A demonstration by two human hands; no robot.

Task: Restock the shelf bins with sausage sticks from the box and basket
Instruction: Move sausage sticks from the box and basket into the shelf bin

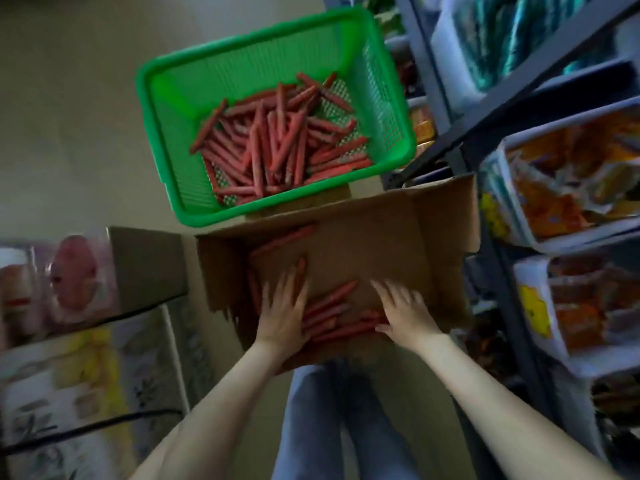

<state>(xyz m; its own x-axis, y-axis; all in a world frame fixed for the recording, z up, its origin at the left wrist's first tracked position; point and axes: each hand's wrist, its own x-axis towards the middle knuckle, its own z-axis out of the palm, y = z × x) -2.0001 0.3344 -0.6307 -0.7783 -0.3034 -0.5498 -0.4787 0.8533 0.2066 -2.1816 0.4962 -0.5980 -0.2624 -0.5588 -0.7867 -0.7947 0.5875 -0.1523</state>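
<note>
Left hand [282, 313], right hand [403, 315] flat in box [381, 244]; basket [194, 81] beyond, shelf bins [588, 242] right.

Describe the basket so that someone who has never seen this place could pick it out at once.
Start at the grey metal shelving on the right. Left of it, just beyond the open cardboard box, sits the basket. It alone is bright green with mesh walls, holding a loose heap of red sausage sticks.
</note>
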